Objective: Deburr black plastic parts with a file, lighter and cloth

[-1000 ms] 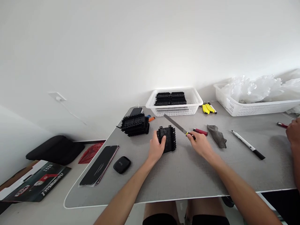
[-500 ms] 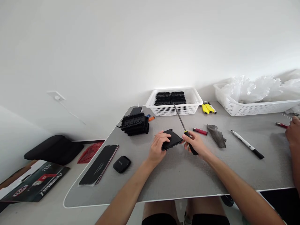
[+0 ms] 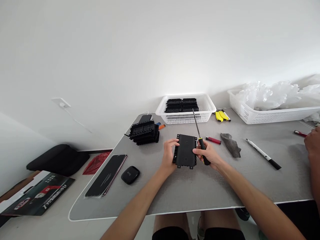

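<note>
Black rectangular plastic panel (image 3: 186, 150), likely light, stiff, best held by edges; gripped by left hand (image 3: 168, 158) and right hand (image 3: 211, 155), black-handled metal file (image 3: 202, 144) clasped in the latter.

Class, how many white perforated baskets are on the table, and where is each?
2. The left basket stands at the far side, holding black plastic parts; the right basket holds translucent plastic and extends out of view.

single head-worn camera, looking forward and down over both hands, desk (image 3: 200, 193) below, wall (image 3: 150, 50) beyond
</note>
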`<state>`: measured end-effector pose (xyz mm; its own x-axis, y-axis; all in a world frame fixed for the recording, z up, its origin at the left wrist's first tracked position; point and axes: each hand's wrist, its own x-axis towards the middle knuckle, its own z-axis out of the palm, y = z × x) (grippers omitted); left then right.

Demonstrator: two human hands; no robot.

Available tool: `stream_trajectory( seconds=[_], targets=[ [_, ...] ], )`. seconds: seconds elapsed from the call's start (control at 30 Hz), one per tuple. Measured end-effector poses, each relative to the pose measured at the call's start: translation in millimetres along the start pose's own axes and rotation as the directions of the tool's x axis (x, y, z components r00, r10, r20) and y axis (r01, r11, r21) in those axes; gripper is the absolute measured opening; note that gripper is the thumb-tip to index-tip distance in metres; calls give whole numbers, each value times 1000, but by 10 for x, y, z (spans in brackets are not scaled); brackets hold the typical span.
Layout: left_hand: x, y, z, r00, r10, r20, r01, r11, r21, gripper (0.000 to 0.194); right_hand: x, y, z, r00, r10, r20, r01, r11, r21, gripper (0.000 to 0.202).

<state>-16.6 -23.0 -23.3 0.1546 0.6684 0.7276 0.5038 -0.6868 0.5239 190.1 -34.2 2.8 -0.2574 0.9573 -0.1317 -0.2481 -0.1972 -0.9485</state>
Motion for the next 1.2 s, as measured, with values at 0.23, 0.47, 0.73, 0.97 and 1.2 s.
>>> stream_trajectory(
  seconds=[0.23, 0.47, 0.73, 0.97, 1.2],
  targets=[
    [77, 61, 46, 803, -463, 376, 581, 751, -315, 41, 55, 63, -34, 980, -60, -192, 79, 993, 91, 54],
    [61, 146, 39, 651, -311, 692, 733, 492, -469, 47, 95, 52, -62, 963, -49, -266, 120, 959, 259, 58],
    [85, 63, 105, 745, -411, 526, 666, 513, -542, 45, 98, 63, -38, 943, -80, -323, 161, 960, 231, 57],
    [121, 14, 68, 744, -528, 408, 657, 471, -588, 47, 79, 28, 7, 950, -70, -305, 138, 969, 206, 48],
    [102, -22, 19, 622, -675, 396, 747, 359, -560, 56, 82, -7, -77, 945, -72, -320, 154, 959, 239, 52]
  ],
)
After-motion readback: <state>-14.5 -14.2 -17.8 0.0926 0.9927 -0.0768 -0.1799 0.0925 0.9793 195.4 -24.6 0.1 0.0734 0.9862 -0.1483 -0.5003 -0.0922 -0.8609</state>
